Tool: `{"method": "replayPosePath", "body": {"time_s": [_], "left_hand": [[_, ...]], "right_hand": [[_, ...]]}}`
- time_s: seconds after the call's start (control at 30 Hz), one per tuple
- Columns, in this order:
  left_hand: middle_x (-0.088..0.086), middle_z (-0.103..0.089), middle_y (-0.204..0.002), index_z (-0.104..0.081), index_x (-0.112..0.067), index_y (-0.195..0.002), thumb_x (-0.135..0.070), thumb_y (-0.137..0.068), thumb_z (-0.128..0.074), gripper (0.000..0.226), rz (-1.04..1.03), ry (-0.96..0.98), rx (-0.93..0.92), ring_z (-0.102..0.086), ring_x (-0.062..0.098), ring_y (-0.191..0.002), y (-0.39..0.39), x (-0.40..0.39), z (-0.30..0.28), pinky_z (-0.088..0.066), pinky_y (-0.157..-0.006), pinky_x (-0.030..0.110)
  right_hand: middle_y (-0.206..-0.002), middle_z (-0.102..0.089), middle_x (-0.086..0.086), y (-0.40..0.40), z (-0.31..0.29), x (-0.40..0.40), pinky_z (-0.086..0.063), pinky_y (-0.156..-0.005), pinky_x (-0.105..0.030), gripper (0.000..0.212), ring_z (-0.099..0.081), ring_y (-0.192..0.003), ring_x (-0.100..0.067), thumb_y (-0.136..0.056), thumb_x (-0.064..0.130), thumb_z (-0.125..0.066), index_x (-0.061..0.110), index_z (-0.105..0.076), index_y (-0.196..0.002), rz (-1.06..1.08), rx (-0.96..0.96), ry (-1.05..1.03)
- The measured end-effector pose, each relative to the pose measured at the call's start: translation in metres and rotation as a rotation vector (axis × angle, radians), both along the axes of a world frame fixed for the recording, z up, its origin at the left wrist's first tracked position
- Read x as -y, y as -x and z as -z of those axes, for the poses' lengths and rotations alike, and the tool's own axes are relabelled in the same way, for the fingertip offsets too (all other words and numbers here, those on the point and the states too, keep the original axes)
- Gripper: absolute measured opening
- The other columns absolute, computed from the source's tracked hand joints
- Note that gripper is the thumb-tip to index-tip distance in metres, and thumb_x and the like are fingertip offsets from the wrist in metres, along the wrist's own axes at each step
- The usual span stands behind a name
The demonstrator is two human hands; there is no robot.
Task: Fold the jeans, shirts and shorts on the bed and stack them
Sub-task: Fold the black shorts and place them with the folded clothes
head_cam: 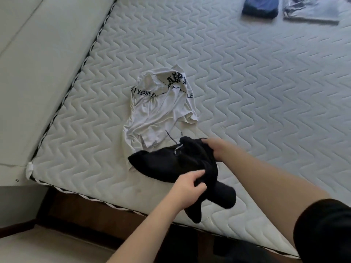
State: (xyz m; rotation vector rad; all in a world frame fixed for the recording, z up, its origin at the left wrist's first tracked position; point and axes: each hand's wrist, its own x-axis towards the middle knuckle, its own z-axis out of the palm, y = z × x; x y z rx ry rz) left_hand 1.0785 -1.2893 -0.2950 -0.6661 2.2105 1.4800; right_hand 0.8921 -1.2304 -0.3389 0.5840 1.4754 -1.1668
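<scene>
The black shorts (176,164) lie bunched near the bed's front edge, drawstring showing. The left hand (187,188) pinches a fold of the fabric at 6 o'clock; the right hand (214,149) grips it at 3 o'clock. A crumpled white printed shirt (161,107) touches the shorts at 12 o'clock. Folded blue jeans (260,6) and a folded grey garment (311,10) lie side by side, well apart at 1 o'clock. Bare quilted mattress (266,82) extends between. The mattress edge runs along 6 o'clock, with a padded headboard (38,63) at 10 o'clock.
</scene>
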Motion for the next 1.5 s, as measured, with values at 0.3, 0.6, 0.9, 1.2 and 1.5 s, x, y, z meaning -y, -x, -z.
{"method": "replayPosePath", "body": {"time_s": [0.3,0.6,0.9,1.2,1.5], "left_hand": [[-0.003,-0.056,-0.138,-0.05,-0.023,-0.141,-0.026,-0.087,-0.053,0.054,0.371,0.188,0.004,-0.052,0.017,-0.126,0.01,-0.056,0.014,-0.042,-0.105,0.031],[-0.011,-0.055,-0.103,-0.06,-0.015,-0.111,-0.022,-0.092,-0.059,0.02,0.05,0.453,-0.768,-0.054,0.006,-0.093,0.084,-0.071,-0.042,-0.049,-0.085,0.033],[-0.008,-0.062,-0.124,-0.056,-0.024,-0.126,-0.03,-0.093,-0.062,0.034,0.311,0.281,-0.479,-0.057,0.011,-0.113,0.176,-0.135,-0.084,-0.039,-0.089,0.02],[-0.016,-0.069,-0.089,-0.063,-0.032,-0.106,-0.029,-0.095,-0.057,0.013,0.287,0.248,-0.598,-0.06,-0.006,-0.083,0.18,-0.149,-0.136,-0.043,-0.073,0.008],[-0.021,-0.071,-0.104,-0.073,-0.029,-0.11,-0.031,-0.092,-0.063,0.02,0.475,0.233,-0.692,-0.06,-0.007,-0.099,0.202,-0.136,-0.18,-0.04,-0.091,0.009]], "right_hand": [[-0.131,-0.06,-0.021,-0.017,-0.03,-0.111,-0.04,-0.108,-0.049,0.045,-0.056,-0.123,-0.036,-0.093,0.017,-0.037,0.004,-0.056,-0.132,0.573,-0.158,0.311],[-0.125,-0.065,-0.021,-0.003,-0.124,-0.202,-0.054,-0.085,-0.048,0.044,-0.065,-0.111,-0.037,-0.092,0.025,-0.042,0.005,-0.061,-0.127,0.723,-0.207,0.597],[-0.124,-0.065,-0.021,0.026,-0.175,-0.284,-0.05,-0.09,-0.049,0.045,-0.065,-0.111,-0.037,-0.082,0.026,-0.05,0.004,-0.071,-0.116,0.65,-0.303,0.63],[-0.089,-0.071,-0.011,0.058,-0.183,-0.317,-0.054,-0.071,-0.035,0.02,-0.067,-0.084,-0.026,-0.091,0.018,-0.057,0.005,-0.066,-0.104,0.476,-0.42,0.163],[-0.12,-0.062,0.009,0.059,-0.191,-0.295,-0.042,-0.084,-0.03,0.05,-0.057,-0.107,-0.009,-0.086,0.02,-0.043,0.044,-0.055,-0.129,0.206,-0.878,-0.013]]}}
